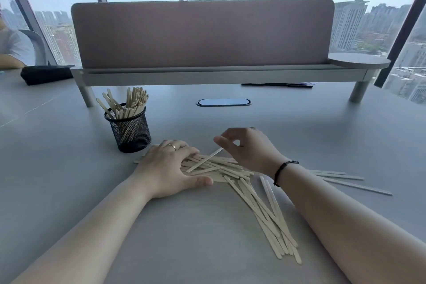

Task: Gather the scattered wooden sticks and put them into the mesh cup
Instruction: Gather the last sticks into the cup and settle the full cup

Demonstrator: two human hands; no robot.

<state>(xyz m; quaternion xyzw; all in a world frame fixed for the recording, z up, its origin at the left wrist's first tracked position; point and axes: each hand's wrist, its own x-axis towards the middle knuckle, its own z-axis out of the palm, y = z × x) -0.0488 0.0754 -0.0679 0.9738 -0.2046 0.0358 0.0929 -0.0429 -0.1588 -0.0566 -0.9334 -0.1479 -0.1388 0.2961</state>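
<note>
The left hand [169, 163] lies flat, palm down, fingers straight, pressing on the left end of a pile of sticks [221, 169] on the counter [69, 180]; a ring shows on one finger. The right hand [250, 148] hovers just above the pile, wrist bent, thumb and forefinger pinching one stick [204, 160] by its upper end, so it slants down toward the left hand. Both forearms reach in from the near edge. More sticks fan out toward the near right, and a few lie apart behind the right wrist. The mesh cup [129, 130] stands upright just beyond the left hand, already holding many sticks on end.
</note>
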